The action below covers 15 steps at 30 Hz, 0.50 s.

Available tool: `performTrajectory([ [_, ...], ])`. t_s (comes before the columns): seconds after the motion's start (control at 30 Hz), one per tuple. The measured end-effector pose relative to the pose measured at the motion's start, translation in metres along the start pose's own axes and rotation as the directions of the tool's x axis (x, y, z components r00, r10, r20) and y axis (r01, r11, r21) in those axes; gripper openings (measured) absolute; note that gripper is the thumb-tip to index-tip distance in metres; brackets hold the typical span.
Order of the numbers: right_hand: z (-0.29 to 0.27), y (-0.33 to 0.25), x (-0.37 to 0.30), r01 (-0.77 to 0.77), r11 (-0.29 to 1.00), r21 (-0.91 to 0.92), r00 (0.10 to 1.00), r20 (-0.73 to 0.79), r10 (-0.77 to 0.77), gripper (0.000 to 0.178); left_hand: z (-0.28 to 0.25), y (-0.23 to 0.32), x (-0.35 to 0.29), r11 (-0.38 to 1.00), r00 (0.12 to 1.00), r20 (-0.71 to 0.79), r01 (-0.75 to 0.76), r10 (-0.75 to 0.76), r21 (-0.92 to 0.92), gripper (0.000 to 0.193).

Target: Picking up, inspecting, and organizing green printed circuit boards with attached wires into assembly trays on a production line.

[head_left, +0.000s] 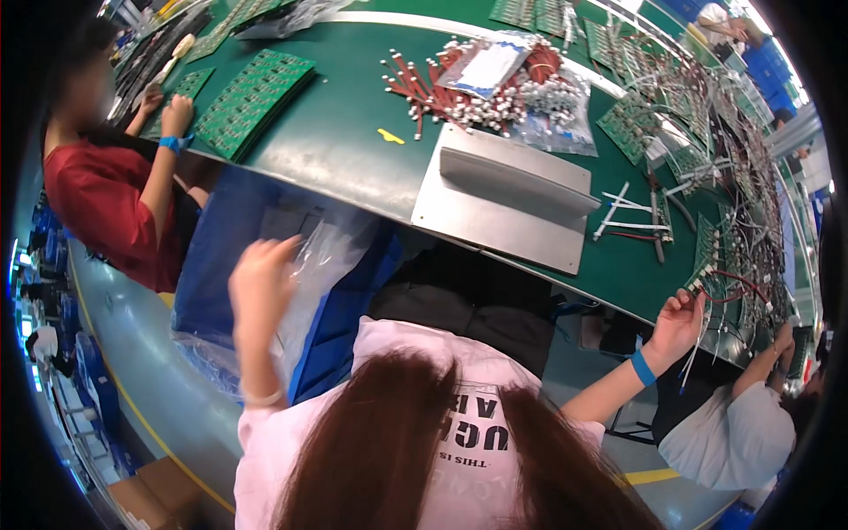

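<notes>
My left hand [262,287] is raised over a blue crate [225,230] lined with clear plastic. Its fingers are partly bent and slightly blurred, and nothing shows in them. At the right table edge, my right hand [678,322] has its fingertips pinched on a wire harness [697,284] with small white connectors, beside the wired circuit boards. A red and dark wire [740,279] runs rightward from there, and thin white leads [693,355] hang below the hand. In front of me lies a metal plate [495,208] with an upright ridge.
Red wire harnesses [424,93] with white plugs are heaped at the back, a plastic bag among them. Green circuit boards [252,102] are stacked left. Cable ties [614,212] and a tangle of wired boards [707,150] lie right. Co-workers sit at left [115,203] and right [738,433].
</notes>
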State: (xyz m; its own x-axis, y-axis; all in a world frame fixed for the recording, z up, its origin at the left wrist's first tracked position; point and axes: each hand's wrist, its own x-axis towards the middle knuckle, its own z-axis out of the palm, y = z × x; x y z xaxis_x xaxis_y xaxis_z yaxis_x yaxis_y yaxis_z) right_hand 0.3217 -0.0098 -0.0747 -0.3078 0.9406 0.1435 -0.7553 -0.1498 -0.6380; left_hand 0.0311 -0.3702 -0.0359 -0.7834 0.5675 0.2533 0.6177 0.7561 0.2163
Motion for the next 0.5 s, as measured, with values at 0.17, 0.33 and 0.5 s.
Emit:
performTrajectory([
  [0.17,0.014,0.003,-0.002,-0.015,0.998,0.056,0.999,-0.047,0.017,0.013,-0.021,-0.055,-0.019,0.940,0.985,0.159,0.003,-0.061,0.342,0.050],
  [0.33,0.021,-0.001,-0.008,-0.054,0.994,0.094,0.989,-0.131,0.066,0.012,-0.038,0.120,0.071,0.743,0.794,-0.004,-0.571,0.608,-0.350,0.047],
  [0.5,0.016,-0.017,-0.026,-0.014,0.999,0.032,0.982,-0.188,0.020,0.014,0.043,0.287,0.116,0.099,0.140,-0.219,-0.977,0.966,-0.190,0.044],
])
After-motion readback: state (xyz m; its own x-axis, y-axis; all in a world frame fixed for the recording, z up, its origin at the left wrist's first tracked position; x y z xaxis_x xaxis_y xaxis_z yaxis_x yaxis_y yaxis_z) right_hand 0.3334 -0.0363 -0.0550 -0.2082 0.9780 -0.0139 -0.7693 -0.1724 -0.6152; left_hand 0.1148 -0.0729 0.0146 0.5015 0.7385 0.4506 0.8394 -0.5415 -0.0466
